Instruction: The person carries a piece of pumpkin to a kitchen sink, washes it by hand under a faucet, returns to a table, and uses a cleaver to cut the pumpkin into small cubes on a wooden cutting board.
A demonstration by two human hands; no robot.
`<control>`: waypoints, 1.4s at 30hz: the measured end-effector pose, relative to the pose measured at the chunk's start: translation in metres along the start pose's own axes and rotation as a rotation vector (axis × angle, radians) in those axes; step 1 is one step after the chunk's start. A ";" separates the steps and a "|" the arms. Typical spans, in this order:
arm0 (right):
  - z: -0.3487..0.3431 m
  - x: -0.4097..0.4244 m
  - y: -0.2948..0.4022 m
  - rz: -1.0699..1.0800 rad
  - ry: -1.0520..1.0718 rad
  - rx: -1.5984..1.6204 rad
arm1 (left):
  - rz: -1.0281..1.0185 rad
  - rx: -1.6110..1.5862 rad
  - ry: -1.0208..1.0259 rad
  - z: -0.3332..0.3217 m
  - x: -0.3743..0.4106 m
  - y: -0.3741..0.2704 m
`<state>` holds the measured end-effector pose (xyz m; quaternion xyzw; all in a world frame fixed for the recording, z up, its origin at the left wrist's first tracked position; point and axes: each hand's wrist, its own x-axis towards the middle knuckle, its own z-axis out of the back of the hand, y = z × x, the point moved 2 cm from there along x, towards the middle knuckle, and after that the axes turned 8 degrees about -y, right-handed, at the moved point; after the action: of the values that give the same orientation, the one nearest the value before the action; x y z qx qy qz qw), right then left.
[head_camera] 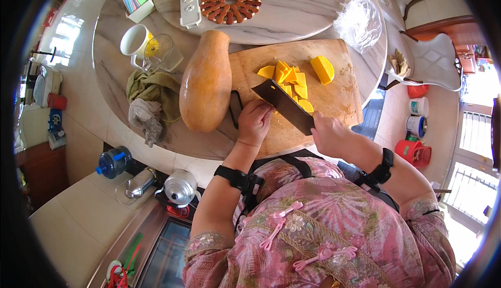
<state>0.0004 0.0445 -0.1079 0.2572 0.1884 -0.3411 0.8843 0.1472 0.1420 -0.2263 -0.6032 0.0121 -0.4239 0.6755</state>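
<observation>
My right hand (332, 133) grips the handle end of a dark-bladed cleaver (285, 106), which slants across a wooden cutting board (336, 104). My left hand (256, 121) is at the left side of the blade with its fingers bunched. Whether a piece sits in those fingertips is hidden. Thin yellow squash slices (291, 74) lie heaped beyond the cleaver, and the blade covers some of them. A thicker squash chunk (322, 70) rests farther right on the board. To the left, a large whole squash (207, 82) lies against the board's edge.
A dark-framed object (235, 108) shows between squash and board. Leftward are cloths (150, 96), a glass cup (166, 53) and a mug (133, 43). A trivet (231, 3) and white remote-like object (190, 8) lie on the raised round top. A plastic bag (359, 24) sits right.
</observation>
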 end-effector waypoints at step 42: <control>0.040 -0.022 -0.112 0.088 -0.634 0.186 | -0.135 0.439 0.363 -0.096 0.039 -0.019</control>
<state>-0.0867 -0.0391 -0.1012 0.2257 -0.1392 -0.3814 0.8855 0.1102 0.0434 -0.2174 -0.3565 0.0007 -0.5613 0.7469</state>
